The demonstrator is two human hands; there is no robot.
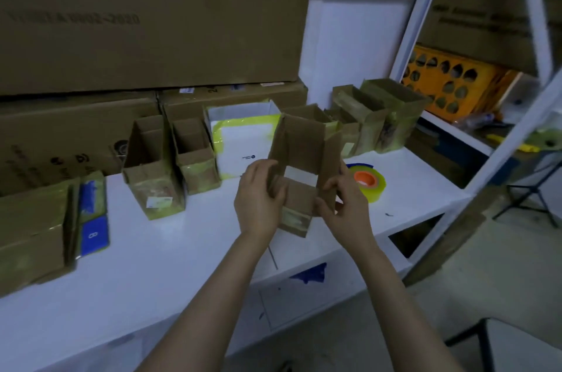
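Left hand (261, 200): clamped on the box's left wall, fingers curled round its edge.
Right hand (342, 204): fingers pinched on the right wall and flap.
Cardboard box (299, 200): one, between both hands over the front part of the white shelf (158, 250). Its four top flaps stood open. Whether its base touched the shelf could not be told.
Handling: probably empty and light. The thin board looked stiff across the panels but weak at the flap creases, and the taped bottom looked slick. It was best gripped on opposite side walls below the creases, not by the flaps.
Tape roll (366, 181): one, yellowish with an orange core, flat on the shelf just right of the box.
Open brown boxes: two, standing upright to the left (153, 168) (196, 159).
White box (243, 140): one, edged in yellow tape, behind the held box.
Boxes at right (392, 116): at least three; they overlapped, so the count was unsure.
Large cartons (152, 28): three against the back.
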